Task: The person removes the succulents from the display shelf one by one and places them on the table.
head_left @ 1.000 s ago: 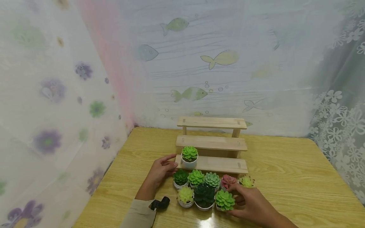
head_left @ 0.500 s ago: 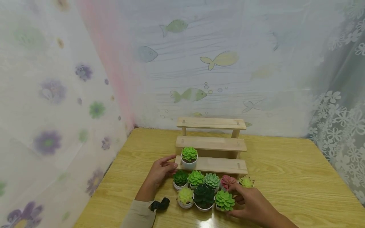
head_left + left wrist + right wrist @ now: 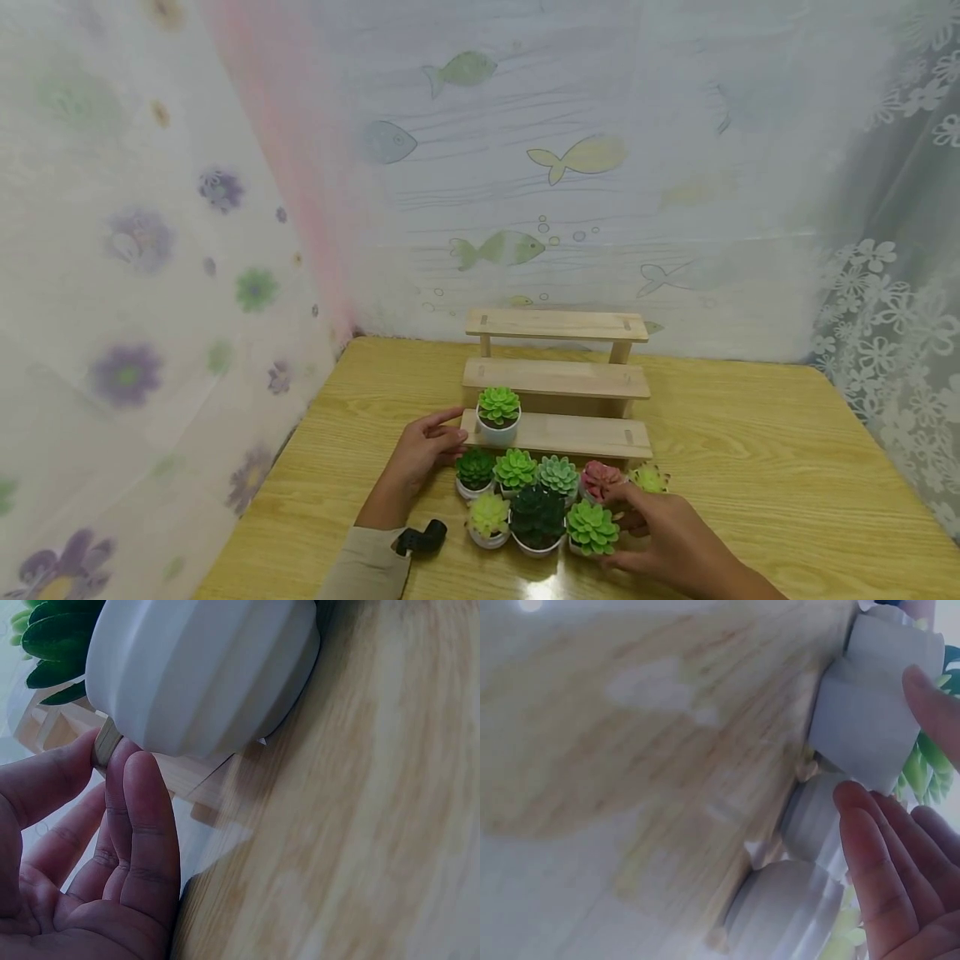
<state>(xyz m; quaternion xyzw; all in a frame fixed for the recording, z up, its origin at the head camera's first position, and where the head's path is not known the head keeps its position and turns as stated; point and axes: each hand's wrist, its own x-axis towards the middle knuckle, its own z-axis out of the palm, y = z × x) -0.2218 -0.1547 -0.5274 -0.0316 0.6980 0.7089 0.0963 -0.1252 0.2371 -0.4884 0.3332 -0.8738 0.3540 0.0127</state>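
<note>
My left hand [image 3: 423,450] pinches the left end of the lowest board of a three-tier wooden shelf [image 3: 577,432] between thumb and fingers. On that board's left end stands a light-green succulent in a white pot [image 3: 498,414]. Beside the same hand sits a dark-green succulent in a ribbed white pot [image 3: 202,667]. My right hand [image 3: 667,537] spreads around a bright-green succulent [image 3: 592,527] in a square white pot [image 3: 866,720]. The thumb [image 3: 930,705] lies at one side of that pot, the straight fingers near its opposite corner; contact is unclear.
Several more potted succulents stand close together: a large dark one [image 3: 537,517], a yellow-green one [image 3: 488,514], a grey-green one [image 3: 557,475], a red one [image 3: 601,478] and a yellow one [image 3: 649,477]. A black device [image 3: 422,537] sits at my left wrist. Patterned cloth [image 3: 585,208] hangs behind the table.
</note>
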